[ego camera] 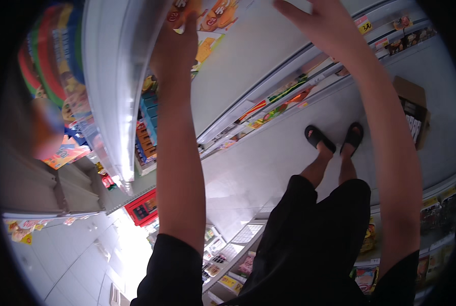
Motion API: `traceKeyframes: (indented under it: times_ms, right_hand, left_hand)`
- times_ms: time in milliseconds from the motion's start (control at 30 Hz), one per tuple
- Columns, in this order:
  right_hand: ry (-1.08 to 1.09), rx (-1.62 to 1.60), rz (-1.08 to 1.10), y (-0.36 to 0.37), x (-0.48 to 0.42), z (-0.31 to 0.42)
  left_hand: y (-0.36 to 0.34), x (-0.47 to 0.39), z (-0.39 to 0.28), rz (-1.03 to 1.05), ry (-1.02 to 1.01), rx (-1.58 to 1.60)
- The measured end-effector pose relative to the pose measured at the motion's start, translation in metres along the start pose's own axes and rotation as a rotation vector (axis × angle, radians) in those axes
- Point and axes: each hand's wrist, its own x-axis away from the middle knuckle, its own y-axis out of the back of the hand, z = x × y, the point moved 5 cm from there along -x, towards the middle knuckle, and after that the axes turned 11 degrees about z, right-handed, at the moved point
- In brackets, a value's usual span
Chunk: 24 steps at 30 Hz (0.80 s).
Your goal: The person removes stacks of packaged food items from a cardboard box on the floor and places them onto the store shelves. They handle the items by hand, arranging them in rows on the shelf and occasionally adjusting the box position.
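Observation:
My left hand (176, 48) reaches in over a white shelf, at orange printed food packs (218, 15). Its thumb lies against the nearest pack, but the other fingers are shaded or hidden, so a grip cannot be made out. Below those packs, a yellow and green pack (207, 49) shows beside my wrist. My right hand (321, 23) is over the pale shelf board (247, 69), partly cut off by the top edge of the picture. Its thumb and fingers are spread, and nothing shows between them.
A lit shelf edge (115, 95) runs close along the left of my left arm. Blue boxes (149, 111) stand behind it. Lower shelf rails (251, 109) hold packets. An open cardboard box (413, 111) rests on the floor near my sandals (319, 138). More stocked shelves (438, 214) are at lower right.

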Motion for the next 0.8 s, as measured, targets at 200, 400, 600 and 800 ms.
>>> traceKeyframes:
  times_ms: [200, 400, 600, 800]
  right_hand:
    - [-0.073, 0.111, -0.013, -0.026, -0.079, -0.062]
    - [-0.009, 0.074, -0.084, -0.054, -0.079, -0.049]
    - [-0.061, 0.147, -0.109, -0.044, -0.068, -0.041]
    - [-0.17, 0.29, -0.026, -0.036, -0.051, -0.03]
  left_hand:
    - [-0.008, -0.014, -0.018, 0.12, 0.08, 0.046]
    - [0.008, -0.003, -0.005, 0.022, 0.012, -0.092]
    - [0.009, 0.004, -0.002, 0.09, 0.032, 0.044]
    - [0.002, 0.025, -0.005, 0.228, 0.031, 0.278]
